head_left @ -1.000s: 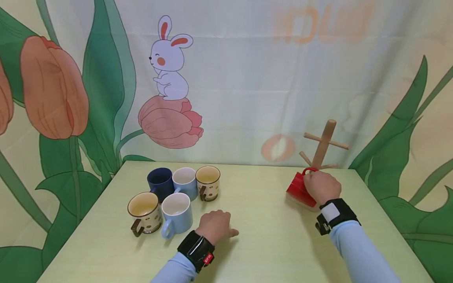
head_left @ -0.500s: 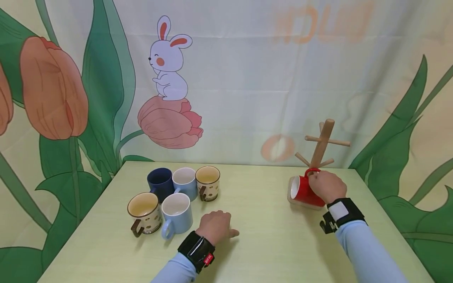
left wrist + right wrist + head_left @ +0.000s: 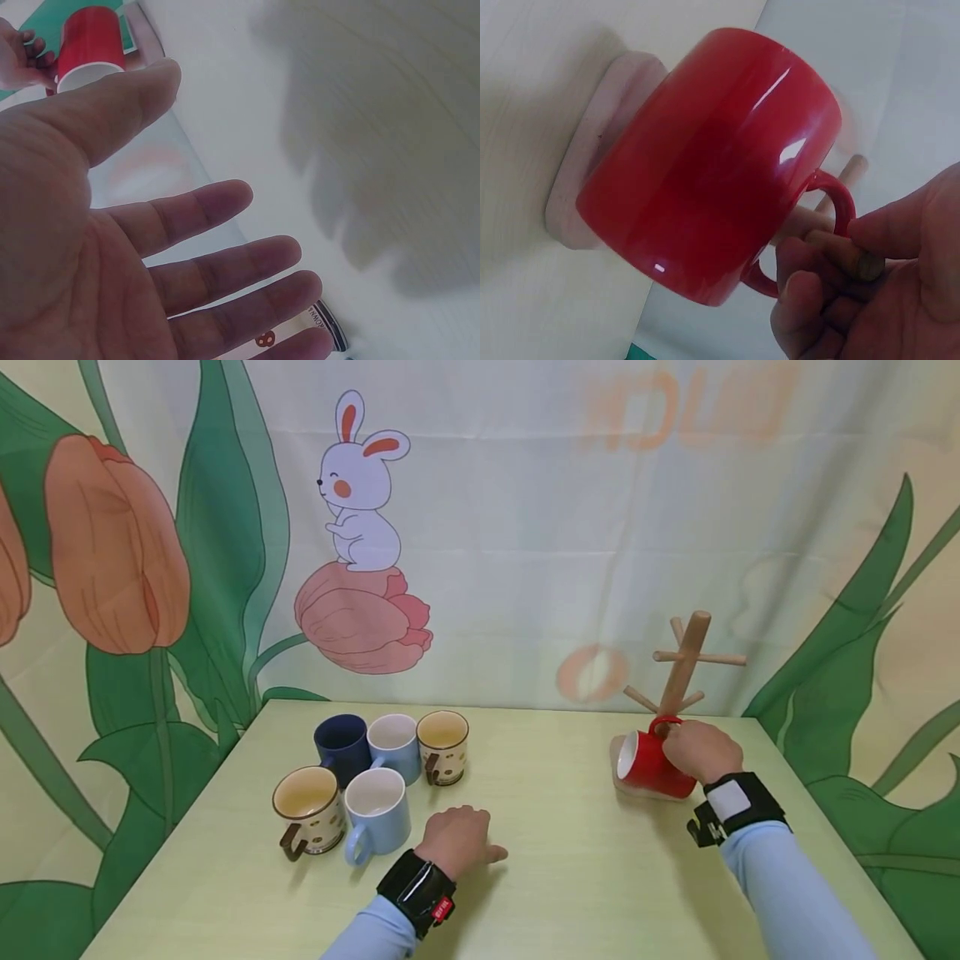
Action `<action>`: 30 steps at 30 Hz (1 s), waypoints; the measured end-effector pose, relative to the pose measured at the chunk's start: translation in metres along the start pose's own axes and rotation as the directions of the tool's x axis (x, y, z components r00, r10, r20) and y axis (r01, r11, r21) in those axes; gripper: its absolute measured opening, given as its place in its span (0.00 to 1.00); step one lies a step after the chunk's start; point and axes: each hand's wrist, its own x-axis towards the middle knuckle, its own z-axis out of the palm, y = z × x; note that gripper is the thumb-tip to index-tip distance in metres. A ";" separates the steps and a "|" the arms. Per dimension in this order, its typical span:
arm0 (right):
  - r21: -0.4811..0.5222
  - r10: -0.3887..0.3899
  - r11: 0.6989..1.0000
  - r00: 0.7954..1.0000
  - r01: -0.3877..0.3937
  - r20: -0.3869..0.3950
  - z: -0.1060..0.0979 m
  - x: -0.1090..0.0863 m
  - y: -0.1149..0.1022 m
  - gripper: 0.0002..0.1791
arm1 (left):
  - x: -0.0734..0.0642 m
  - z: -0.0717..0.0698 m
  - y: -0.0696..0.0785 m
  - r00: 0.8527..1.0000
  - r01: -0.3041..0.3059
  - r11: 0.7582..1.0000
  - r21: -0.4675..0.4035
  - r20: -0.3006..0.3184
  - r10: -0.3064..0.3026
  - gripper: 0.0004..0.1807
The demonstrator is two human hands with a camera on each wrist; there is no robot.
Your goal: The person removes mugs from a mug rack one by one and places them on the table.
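Note:
My right hand (image 3: 703,752) pinches the handle of a red mug (image 3: 656,767) that lies on its side, white mouth facing left. The mug is at a wooden mug tree (image 3: 684,664), above its pale base (image 3: 581,180). In the right wrist view, a peg (image 3: 866,266) of the tree passes through the mug's handle (image 3: 840,199), its end between my thumb and fingers. My left hand (image 3: 457,842) is held low over the table's middle with fingers extended and nothing in it. The nearest thing to it is a light blue mug (image 3: 378,810).
Left of my left hand stand a dark blue mug (image 3: 342,747), another light blue mug (image 3: 395,745) and two cream patterned mugs, one in front (image 3: 309,806) and one behind (image 3: 442,745). A printed curtain (image 3: 510,568) hangs behind the table (image 3: 540,893).
My right hand has moved slightly right with the red mug, whose mouth has turned into view to the left. The tree has shifted and turned a little. My left hand stays put.

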 end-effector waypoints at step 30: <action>0.000 -0.087 0.996 0.992 0.087 -0.087 -0.007 0.006 0.029 0.12 | 0.001 0.003 0.000 1.000 -0.007 1.000 -0.007 0.016 0.007 0.23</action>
